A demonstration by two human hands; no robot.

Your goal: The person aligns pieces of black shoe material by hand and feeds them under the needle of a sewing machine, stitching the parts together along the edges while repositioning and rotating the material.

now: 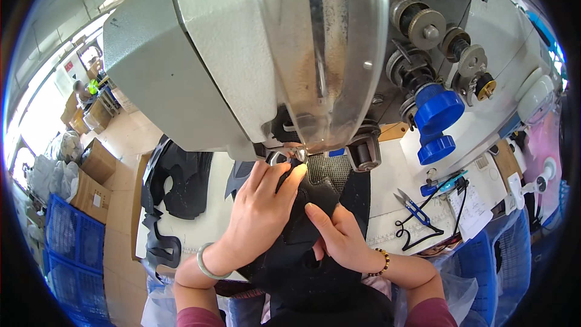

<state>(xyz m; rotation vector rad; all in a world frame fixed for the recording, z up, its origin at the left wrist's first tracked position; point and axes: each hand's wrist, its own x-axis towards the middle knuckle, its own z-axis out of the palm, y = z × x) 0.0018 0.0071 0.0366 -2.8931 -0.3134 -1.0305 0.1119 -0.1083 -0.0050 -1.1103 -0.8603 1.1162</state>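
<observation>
A grey-white sewing machine (pixel 212 42) fills the upper middle, its needle area just above the work. Beneath it lies a black fabric piece (pixel 305 206) with a textured mesh patch (pixel 331 172), hanging down toward my lap. My left hand (pixel 260 206) has its bent fingertips pinched at the fabric close to the needle; the fingertips are partly hidden by the machine. Lower and to the right, my right hand (pixel 342 239) grips the same fabric, thumb on top and fingers curled under a fold.
Cut black pieces (pixel 181 181) lie on the white table at left. At right are scissors (pixel 414 209) with blue handles, a black cord and a paper sheet (pixel 469 209). Blue crates (pixel 75 230) and cardboard boxes (pixel 91 191) stand on the left floor. Another person (pixel 85 92) is far off.
</observation>
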